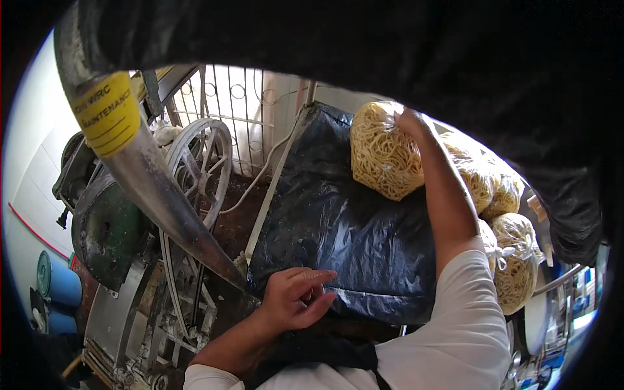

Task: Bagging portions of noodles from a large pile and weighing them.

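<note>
My right hand grips the gathered top of a clear plastic bag of yellow noodles at the far side of a table covered with black plastic sheeting. The bag's underside is at or just above the sheeting; I cannot tell whether it rests there. My left hand hovers over the table's near edge, holding nothing, with index finger and thumb apart and the other fingers curled. To the right of my right arm, more noodle bags are grouped, the nearest with a knotted top.
At the left stands a belt-driven machine with a spoked wheel. A pole with a yellow label slants across the view. Blue bins stand far left. Dark cloth fills the top. A barred gate is behind.
</note>
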Available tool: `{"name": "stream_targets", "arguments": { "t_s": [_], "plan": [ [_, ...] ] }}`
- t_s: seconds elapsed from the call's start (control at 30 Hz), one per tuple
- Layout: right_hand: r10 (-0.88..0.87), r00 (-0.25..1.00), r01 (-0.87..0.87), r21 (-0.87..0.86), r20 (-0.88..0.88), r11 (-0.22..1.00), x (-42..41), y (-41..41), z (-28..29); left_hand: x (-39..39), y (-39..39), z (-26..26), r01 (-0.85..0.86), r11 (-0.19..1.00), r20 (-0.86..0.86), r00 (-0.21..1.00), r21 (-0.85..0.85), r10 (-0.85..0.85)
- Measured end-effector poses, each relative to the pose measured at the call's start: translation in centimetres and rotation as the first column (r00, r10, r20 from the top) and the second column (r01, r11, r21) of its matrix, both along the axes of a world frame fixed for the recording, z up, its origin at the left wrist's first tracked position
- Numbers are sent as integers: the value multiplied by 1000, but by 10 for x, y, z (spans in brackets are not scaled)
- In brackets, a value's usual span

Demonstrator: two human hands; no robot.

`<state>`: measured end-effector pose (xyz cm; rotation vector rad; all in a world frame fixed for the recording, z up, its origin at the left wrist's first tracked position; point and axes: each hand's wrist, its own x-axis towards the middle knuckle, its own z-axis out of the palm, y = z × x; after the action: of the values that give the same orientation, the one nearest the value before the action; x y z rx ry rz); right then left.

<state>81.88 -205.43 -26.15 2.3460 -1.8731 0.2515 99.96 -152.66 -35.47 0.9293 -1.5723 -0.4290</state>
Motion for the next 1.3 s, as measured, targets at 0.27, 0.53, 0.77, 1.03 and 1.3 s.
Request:
{"name": "stream_targets", "arguments": {
  "t_s": [0.27,0.53,0.77,1.03,1.3],
  "plan": [
    [139,981,-120,-146,132,982,36,39,61,-6,2,2,-122,992,53,991,-15,123],
    [401,861,-330,-257,314,908,105,100,52,-14,11,2,-216,974,109,969,-61,222],
    [375,785,-281,-257,493,925,145,122,44,-20,-3,-7,-238,963,124,959,-128,254],
    [385,837,-321,-221,388,921,55,216,52,-22,3,-9,-283,958,53,957,-50,286],
    [260,823,-242,-103,504,965,-139,183,49,-33,-3,-12,-256,966,49,965,-40,258]
  ]
}}
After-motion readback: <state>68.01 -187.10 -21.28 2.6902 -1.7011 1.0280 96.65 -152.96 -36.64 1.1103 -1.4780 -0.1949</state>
